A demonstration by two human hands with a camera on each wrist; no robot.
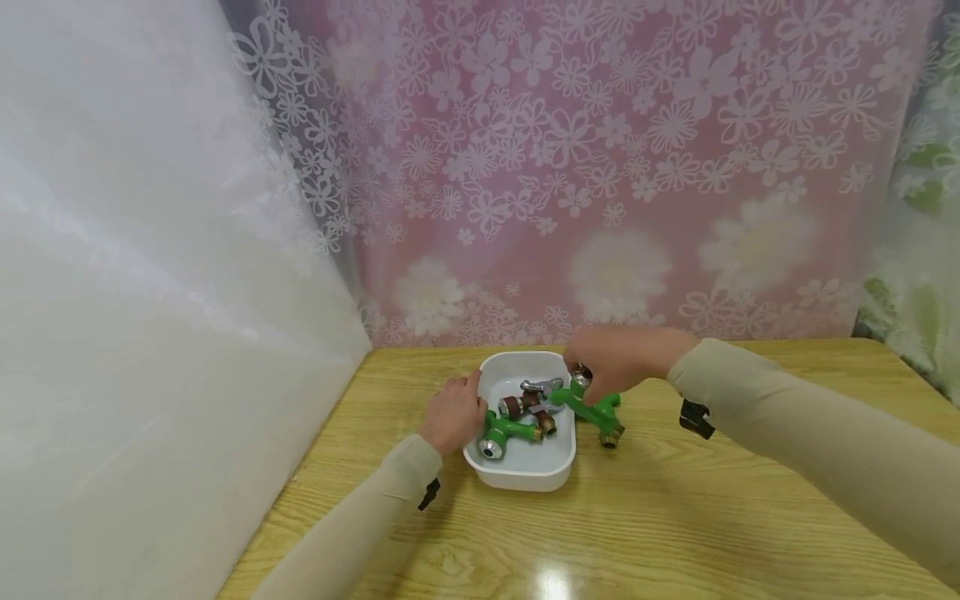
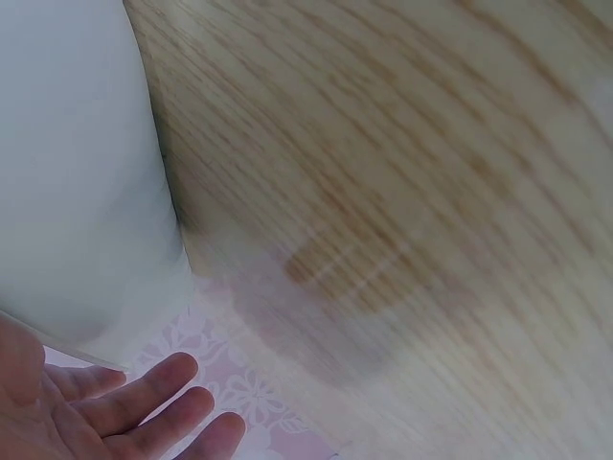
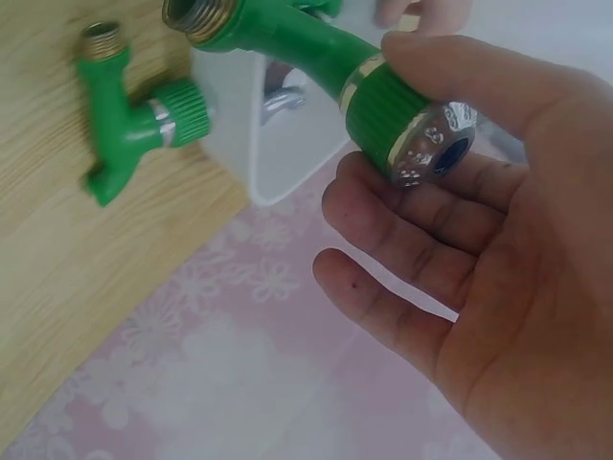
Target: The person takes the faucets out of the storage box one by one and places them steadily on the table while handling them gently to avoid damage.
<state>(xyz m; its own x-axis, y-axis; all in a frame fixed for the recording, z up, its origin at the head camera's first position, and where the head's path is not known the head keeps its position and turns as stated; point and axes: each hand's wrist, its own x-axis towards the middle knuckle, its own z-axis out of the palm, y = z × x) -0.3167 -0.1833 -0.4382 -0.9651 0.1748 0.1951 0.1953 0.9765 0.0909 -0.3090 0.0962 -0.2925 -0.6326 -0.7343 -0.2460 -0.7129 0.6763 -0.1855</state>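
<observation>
Right hand (image 1: 622,358) is pinching the round knob (image 3: 383,120) of a green faucet (image 1: 588,408) between thumb and bent fingers, at the head frame's lower centre-right, holding it over the right rim of a white plastic tub (image 1: 525,481). Left hand (image 1: 453,414) is resting at the tub's left rim, its fingers loosely extended. Inside, another green faucet (image 1: 513,428), a brown faucet (image 1: 513,407) and a chrome tap (image 1: 542,386) are lying jumbled; a third green faucet (image 3: 113,129) is lying on the wood-grain table (image 1: 675,517), at upper left of the right wrist frame
</observation>
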